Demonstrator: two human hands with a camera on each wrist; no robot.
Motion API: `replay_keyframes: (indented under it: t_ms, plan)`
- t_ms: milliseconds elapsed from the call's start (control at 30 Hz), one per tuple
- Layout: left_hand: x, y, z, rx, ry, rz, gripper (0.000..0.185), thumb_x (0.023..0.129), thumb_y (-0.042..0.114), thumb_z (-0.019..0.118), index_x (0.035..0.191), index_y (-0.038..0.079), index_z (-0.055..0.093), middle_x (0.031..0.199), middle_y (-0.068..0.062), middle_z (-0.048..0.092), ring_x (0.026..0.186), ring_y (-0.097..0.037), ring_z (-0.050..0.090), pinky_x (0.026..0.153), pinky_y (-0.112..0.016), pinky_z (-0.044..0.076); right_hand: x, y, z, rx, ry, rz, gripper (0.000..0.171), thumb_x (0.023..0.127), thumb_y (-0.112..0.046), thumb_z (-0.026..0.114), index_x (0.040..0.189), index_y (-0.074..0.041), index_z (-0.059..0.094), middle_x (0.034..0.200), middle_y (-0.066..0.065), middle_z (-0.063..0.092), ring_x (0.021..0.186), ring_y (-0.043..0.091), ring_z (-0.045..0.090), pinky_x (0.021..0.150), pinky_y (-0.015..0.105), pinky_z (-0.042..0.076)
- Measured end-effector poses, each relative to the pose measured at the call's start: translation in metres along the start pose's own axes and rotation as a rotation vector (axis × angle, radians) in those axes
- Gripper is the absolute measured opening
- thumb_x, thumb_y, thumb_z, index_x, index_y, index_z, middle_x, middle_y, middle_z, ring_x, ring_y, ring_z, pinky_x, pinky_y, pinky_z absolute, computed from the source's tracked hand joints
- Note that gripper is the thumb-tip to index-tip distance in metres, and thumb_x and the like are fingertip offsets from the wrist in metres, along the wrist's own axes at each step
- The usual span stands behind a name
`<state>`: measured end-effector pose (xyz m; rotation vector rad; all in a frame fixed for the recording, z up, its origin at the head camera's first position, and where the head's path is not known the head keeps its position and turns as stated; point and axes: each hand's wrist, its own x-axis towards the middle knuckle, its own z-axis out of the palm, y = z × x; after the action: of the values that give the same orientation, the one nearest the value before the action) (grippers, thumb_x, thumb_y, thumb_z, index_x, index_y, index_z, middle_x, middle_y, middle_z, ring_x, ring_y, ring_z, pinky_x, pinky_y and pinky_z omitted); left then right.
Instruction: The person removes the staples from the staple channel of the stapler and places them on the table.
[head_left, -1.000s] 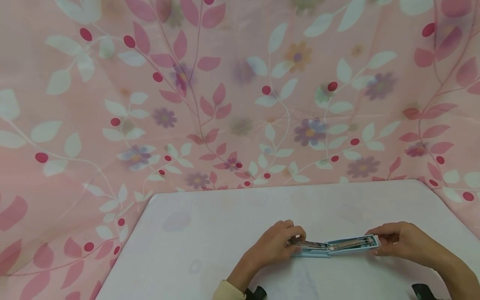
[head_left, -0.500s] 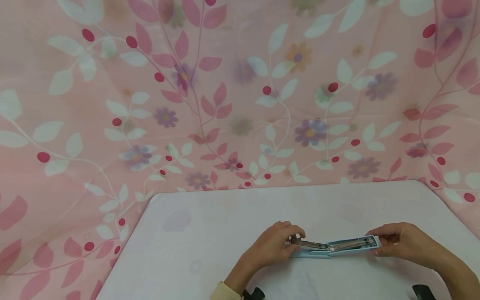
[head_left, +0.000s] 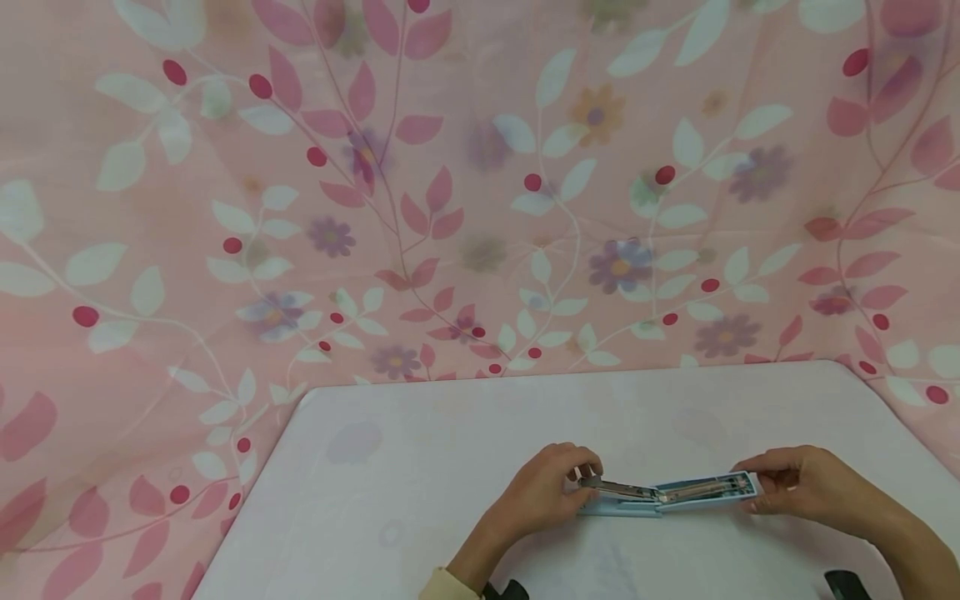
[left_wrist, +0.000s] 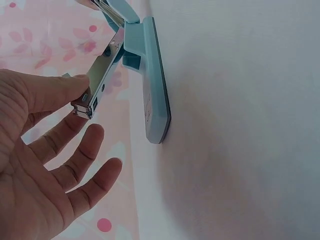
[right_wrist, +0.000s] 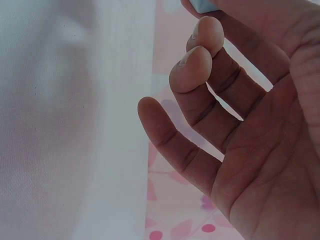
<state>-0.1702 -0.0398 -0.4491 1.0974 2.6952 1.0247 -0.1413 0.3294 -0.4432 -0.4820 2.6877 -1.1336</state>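
Note:
A light blue stapler [head_left: 622,507] lies opened out on the white table, its top cover [head_left: 712,490] swung back to the right. My left hand [head_left: 536,492] pinches the front end of the metal staple magazine [left_wrist: 102,70] between thumb and index finger. The magazine is lifted at an angle away from the stapler's base [left_wrist: 159,95], and the other left fingers are spread loosely below. At the far end of the cover, my right hand [head_left: 813,485] grips it between thumb and index finger. In the right wrist view only a light blue corner of the cover [right_wrist: 203,5] shows.
The white tabletop [head_left: 420,467] stretches left and behind the stapler, with rounded far corners. Behind it hangs a pink floral curtain [head_left: 480,208]. Dark wrist-worn pieces [head_left: 847,583] show at the bottom edge.
My left fingers have eased slightly left and the index finger has drawn back a little, showing more of the magazine's tip. The right hand and stapler stay in place.

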Motion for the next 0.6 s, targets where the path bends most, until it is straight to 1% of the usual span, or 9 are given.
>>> replay_keyframes:
  t_ms: [200,433,600]
  plan:
    - [-0.0019,0.0008,-0.0014,-0.018,0.019,-0.014,0.021,0.088,0.013,0.075,0.107,0.021,0.068,0.096,0.016,0.06,0.089,0.001,0.054,0.078,-0.014,0.045,-0.0002,0.0,-0.0002,-0.012,0.0,0.018,0.041,0.079,-0.027,0.083,0.11,-0.002,0.073,0.082,-0.001,0.055,0.069,0.006,0.048,0.056,0.024,0.042]
    - [-0.0028,0.0019,-0.0029,-0.029,0.012,-0.021,0.019,0.088,0.013,0.075,0.105,0.019,0.068,0.094,0.015,0.059,0.087,0.001,0.054,0.077,-0.015,0.045,0.0002,0.0017,0.0005,-0.008,0.005,0.008,0.04,0.079,-0.025,0.083,0.11,-0.002,0.073,0.081,-0.002,0.054,0.069,0.006,0.048,0.055,0.024,0.041]
    - [-0.0028,-0.0005,-0.0014,-0.06,0.006,-0.039,0.018,0.088,0.013,0.075,0.104,0.019,0.069,0.092,0.014,0.059,0.086,0.001,0.054,0.077,-0.015,0.045,0.0002,0.0021,0.0006,-0.008,0.01,-0.003,0.04,0.079,-0.025,0.083,0.109,-0.002,0.073,0.081,-0.003,0.054,0.068,0.006,0.048,0.055,0.024,0.041]
